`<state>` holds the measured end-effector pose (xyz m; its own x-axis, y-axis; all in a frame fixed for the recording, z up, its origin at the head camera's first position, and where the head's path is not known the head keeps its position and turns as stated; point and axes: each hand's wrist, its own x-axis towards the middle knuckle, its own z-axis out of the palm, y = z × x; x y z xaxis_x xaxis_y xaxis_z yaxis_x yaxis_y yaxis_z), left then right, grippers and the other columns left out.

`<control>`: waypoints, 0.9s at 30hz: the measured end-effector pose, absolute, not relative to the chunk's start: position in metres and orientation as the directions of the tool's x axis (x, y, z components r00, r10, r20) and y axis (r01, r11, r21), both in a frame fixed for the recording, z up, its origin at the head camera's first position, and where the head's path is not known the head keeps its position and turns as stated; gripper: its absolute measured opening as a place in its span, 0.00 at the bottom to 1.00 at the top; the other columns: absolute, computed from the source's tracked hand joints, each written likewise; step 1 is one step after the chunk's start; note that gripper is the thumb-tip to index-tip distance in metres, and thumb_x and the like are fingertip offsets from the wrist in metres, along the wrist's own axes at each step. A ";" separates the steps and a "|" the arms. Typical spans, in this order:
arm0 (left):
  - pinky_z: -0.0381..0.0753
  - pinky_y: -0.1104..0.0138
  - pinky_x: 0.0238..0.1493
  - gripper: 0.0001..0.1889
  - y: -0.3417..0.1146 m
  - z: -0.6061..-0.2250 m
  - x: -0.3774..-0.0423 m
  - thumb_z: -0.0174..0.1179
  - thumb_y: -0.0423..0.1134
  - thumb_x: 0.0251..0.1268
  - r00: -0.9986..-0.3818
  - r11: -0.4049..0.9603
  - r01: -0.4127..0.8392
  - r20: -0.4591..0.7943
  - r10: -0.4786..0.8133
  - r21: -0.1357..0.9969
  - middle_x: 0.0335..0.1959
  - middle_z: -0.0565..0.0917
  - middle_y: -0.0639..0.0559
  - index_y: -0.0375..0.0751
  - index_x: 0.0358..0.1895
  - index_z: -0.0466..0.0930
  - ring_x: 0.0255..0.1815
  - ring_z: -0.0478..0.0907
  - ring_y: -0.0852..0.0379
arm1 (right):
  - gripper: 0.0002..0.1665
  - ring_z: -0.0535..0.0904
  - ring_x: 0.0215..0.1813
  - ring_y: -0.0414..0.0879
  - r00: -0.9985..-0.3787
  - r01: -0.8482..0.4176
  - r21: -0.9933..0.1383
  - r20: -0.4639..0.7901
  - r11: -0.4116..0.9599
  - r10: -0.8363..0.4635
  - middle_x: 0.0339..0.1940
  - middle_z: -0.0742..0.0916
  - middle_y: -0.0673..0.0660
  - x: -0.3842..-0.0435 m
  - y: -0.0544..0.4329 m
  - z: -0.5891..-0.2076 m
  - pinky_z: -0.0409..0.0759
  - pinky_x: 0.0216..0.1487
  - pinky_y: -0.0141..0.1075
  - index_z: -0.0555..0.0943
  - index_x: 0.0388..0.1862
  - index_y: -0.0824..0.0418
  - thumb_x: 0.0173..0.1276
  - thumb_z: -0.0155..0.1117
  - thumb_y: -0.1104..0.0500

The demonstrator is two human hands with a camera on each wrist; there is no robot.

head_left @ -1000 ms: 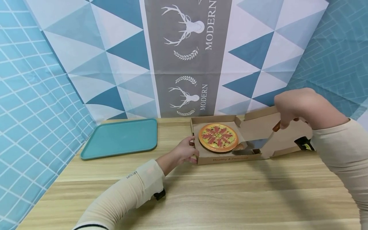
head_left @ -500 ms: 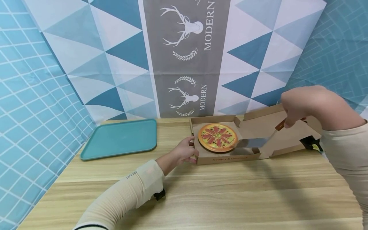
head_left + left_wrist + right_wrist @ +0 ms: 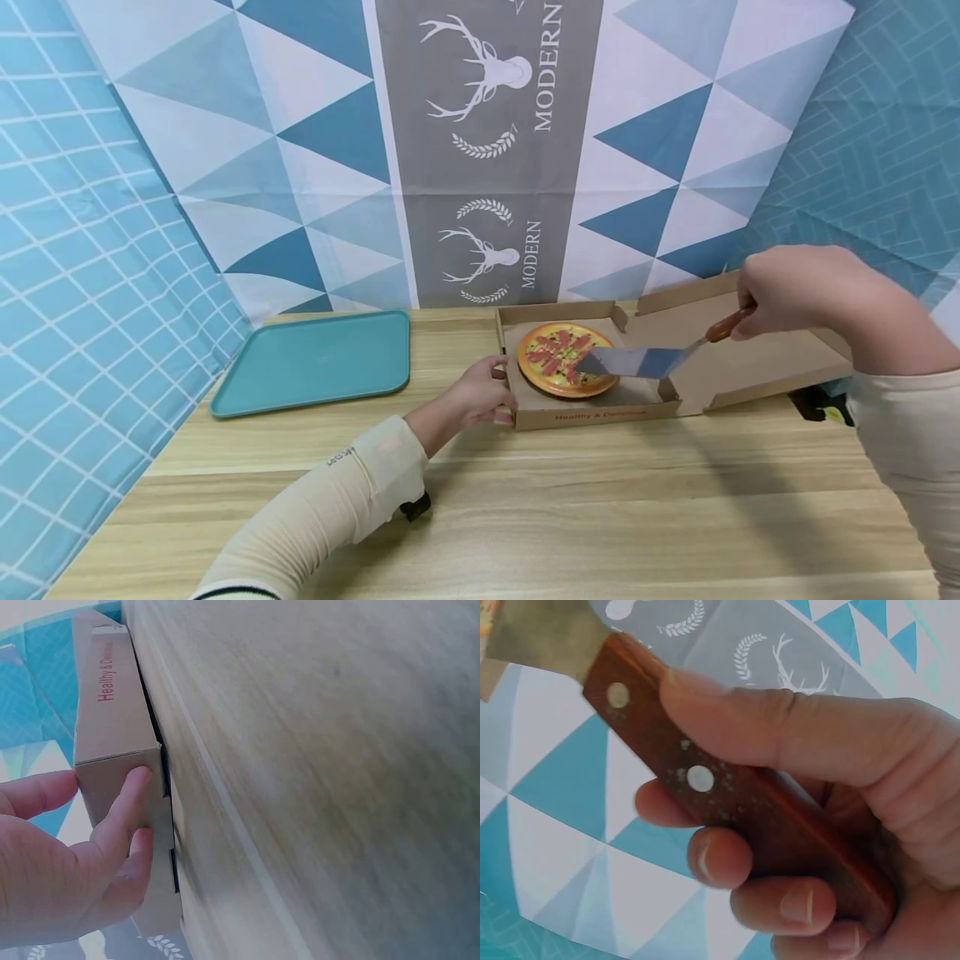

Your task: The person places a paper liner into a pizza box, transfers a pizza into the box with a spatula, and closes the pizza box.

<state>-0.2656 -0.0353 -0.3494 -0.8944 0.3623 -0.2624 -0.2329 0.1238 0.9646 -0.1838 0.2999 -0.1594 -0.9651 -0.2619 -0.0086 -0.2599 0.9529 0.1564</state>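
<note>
A round pizza [image 3: 551,371] with red strips on top lies in an open cardboard box [image 3: 585,416]. My left hand [image 3: 480,390] is at the box's left wall; in the left wrist view, fairly straight fingertips [image 3: 140,777] rest against that wall, with another digit at its top edge. My right hand [image 3: 798,292] grips the brown wooden handle [image 3: 705,776] of a spatula [image 3: 637,363], fingers curled under it and thumb laid along the top. The broad metal blade points left and overlaps the right part of the pizza in the head view, covering some of the topping.
The box's lid [image 3: 757,350] lies folded open to the right. A teal tray [image 3: 322,362] sits at the back left of the wooden table [image 3: 525,517]. Patterned sheets [image 3: 487,167] stand upright behind the table and at its sides.
The spatula blade has moved from low beside the pizza's right edge up and left over the pizza. My right hand has shifted right and slightly down. The left hand has stayed at the box.
</note>
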 end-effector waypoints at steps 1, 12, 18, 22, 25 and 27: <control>0.85 0.51 0.42 0.47 -0.036 -0.349 -0.265 0.54 0.10 0.51 -0.898 0.116 -0.229 -0.256 0.359 0.966 0.70 0.56 0.29 0.37 0.77 0.49 0.56 0.73 0.33 | 0.13 0.68 0.22 0.43 -0.965 -0.257 0.148 0.005 0.955 -0.261 0.17 0.76 0.47 -0.184 0.301 -0.162 0.62 0.21 0.38 0.80 0.19 0.51 0.53 0.76 0.50; 0.82 0.51 0.49 0.33 -0.046 -0.348 -0.261 0.57 0.18 0.57 -0.917 0.169 -0.182 -0.229 0.326 0.969 0.59 0.65 0.30 0.24 0.68 0.60 0.48 0.75 0.44 | 0.11 0.68 0.22 0.43 -0.944 -0.300 0.058 0.123 0.952 -0.305 0.17 0.76 0.45 -0.191 0.306 -0.205 0.65 0.21 0.38 0.82 0.24 0.52 0.57 0.74 0.49; 0.83 0.52 0.48 0.31 -0.049 -0.348 -0.254 0.61 0.21 0.58 -0.917 0.187 -0.160 -0.216 0.336 0.969 0.59 0.67 0.30 0.23 0.67 0.63 0.45 0.76 0.46 | 0.11 0.69 0.21 0.42 -0.935 -0.310 -0.011 0.184 0.951 -0.303 0.18 0.79 0.44 -0.195 0.302 -0.228 0.65 0.20 0.38 0.86 0.29 0.55 0.57 0.74 0.49; 0.83 0.53 0.47 0.32 -0.053 -0.347 -0.251 0.62 0.23 0.59 -0.922 0.189 -0.145 -0.202 0.331 0.971 0.61 0.67 0.29 0.23 0.67 0.63 0.50 0.77 0.43 | 0.12 0.68 0.20 0.42 -0.917 -0.341 -0.015 0.226 0.940 -0.329 0.17 0.78 0.44 -0.197 0.297 -0.243 0.64 0.20 0.37 0.85 0.28 0.55 0.58 0.74 0.49; 0.84 0.54 0.47 0.31 -0.056 -0.346 -0.249 0.63 0.24 0.59 -0.926 0.194 -0.140 -0.198 0.321 0.971 0.61 0.67 0.29 0.24 0.66 0.64 0.51 0.77 0.43 | 0.12 0.67 0.18 0.41 -0.904 -0.358 -0.023 0.257 0.933 -0.341 0.16 0.77 0.45 -0.200 0.290 -0.256 0.62 0.20 0.36 0.84 0.28 0.56 0.59 0.74 0.50; 0.83 0.54 0.47 0.30 -0.061 -0.345 -0.248 0.63 0.25 0.59 -0.928 0.197 -0.145 -0.202 0.313 0.970 0.61 0.67 0.30 0.24 0.65 0.65 0.51 0.77 0.44 | 0.12 0.66 0.18 0.41 -0.899 -0.366 -0.032 0.271 0.930 -0.345 0.16 0.77 0.46 -0.203 0.283 -0.264 0.61 0.19 0.35 0.83 0.29 0.57 0.59 0.74 0.51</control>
